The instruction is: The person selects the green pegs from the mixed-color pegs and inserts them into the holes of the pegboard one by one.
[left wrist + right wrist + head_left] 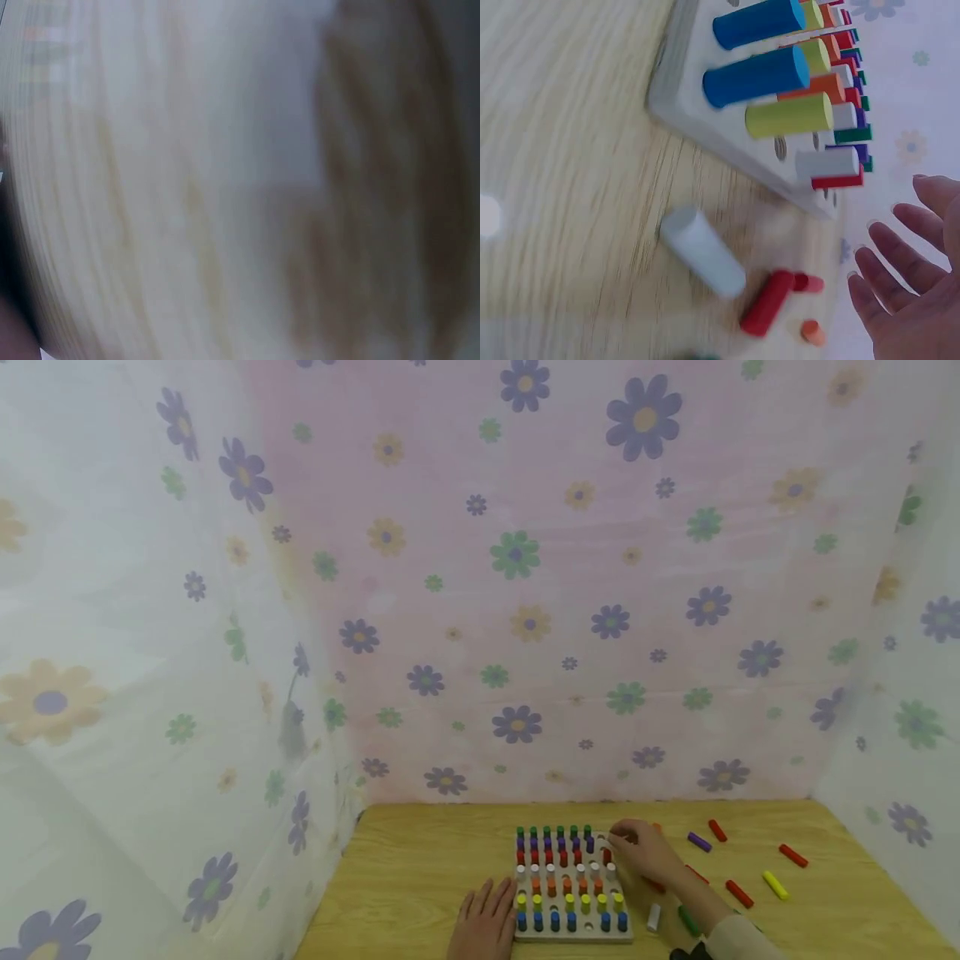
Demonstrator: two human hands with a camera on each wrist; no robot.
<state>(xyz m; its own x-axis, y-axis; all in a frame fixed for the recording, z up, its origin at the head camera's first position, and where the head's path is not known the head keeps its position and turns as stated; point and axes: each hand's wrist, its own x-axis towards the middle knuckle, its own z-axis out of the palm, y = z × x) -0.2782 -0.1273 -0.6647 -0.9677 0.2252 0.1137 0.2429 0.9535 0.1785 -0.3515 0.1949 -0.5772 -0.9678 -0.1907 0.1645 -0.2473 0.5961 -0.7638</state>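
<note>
A pale pegboard [627, 935] stands on the table, filled with rows of round pegs in green, purple, red, white, orange, yellow and blue; several holes have no peg. My left hand [483, 922] lies with straight fingers along the board's left edge. My right hand [651, 853] hovers by the board's far right corner. In the right wrist view that hand [911, 281] shows spread fingers and holds nothing. A loose white peg [703, 251] and a red peg [768, 303] lie beside the board. The left wrist view is blurred and shows mostly tabletop.
More loose pegs lie on the wooden table [420, 860] to the right, among them a yellow peg [776, 885], a purple peg [699, 842] and a green peg [687, 921]. Flowered sheets [555, 660] hang behind the table and at both sides.
</note>
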